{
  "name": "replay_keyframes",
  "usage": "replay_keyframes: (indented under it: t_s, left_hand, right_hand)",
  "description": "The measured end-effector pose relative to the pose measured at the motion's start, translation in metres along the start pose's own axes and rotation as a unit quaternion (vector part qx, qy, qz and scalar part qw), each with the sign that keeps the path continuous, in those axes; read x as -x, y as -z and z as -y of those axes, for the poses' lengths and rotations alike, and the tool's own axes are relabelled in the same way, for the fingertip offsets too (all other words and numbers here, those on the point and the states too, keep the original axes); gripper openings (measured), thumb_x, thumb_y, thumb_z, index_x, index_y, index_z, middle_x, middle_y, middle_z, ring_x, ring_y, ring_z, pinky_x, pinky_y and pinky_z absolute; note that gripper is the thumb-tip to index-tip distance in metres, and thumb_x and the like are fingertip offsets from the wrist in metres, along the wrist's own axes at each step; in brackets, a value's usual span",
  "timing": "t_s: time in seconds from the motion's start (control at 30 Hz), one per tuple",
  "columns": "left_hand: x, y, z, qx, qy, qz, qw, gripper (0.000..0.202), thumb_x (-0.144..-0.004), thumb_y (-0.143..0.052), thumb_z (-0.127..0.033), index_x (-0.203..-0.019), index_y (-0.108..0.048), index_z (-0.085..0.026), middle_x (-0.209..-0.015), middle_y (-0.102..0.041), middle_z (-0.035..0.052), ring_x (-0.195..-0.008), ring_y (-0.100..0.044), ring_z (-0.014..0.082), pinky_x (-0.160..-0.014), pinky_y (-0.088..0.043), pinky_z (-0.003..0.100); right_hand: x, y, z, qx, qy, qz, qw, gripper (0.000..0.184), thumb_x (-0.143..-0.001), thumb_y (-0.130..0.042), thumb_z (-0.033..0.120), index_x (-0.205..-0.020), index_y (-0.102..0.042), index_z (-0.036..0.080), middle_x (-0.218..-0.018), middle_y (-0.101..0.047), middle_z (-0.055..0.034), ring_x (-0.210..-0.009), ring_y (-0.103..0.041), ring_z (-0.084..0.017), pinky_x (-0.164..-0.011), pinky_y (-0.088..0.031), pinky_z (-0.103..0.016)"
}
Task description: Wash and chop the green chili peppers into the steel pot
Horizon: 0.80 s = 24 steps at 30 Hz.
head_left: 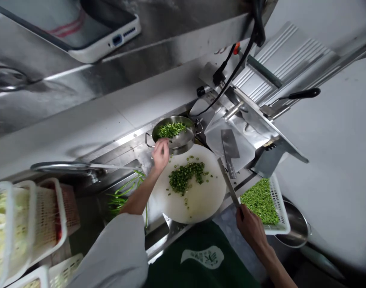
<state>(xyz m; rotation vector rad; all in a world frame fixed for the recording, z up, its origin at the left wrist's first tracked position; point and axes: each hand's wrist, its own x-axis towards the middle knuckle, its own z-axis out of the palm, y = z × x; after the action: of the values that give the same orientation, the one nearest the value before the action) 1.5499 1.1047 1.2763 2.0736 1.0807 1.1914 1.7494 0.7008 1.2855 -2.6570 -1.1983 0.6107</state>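
A long grey metal knife (229,183) in the right hand (245,218)

The right hand's fingers wrap tightly around the handle, with the blade extending beyond them, by the right edge of a round white cutting board (201,206). The knife's long axis slants, handle nearer the person, tip pointing forward and left. The left hand (161,154) has partly curled fingers at the rim of a round silver metal pan (185,139); whether they hold anything cannot be told. Chopped green rings (183,178) lie heaped on the board, between the 2 hands.
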Motion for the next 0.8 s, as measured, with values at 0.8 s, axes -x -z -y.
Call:
replay_keyframes:
  t_s: [0.8]
  left_hand:
    - [0.133,0.005,0.03,-0.064,-0.143,0.407,0.9,0.101,-0.078,-0.068,-0.071,-0.159,-0.035,-0.019,-0.169,-0.017,0.0175,-0.156,-0.012,0.0387,-0.126,-0.018,0.057]
  right_hand:
    - [-0.049,-0.046,0.065,-0.061,0.06,0.069,0.994,0.022,-0.101,-0.043,0.031,-0.094,-0.059,0.018,-0.083,-0.072,-0.0086,-0.073,-0.067,-0.019,-0.064,-0.038,-0.026]
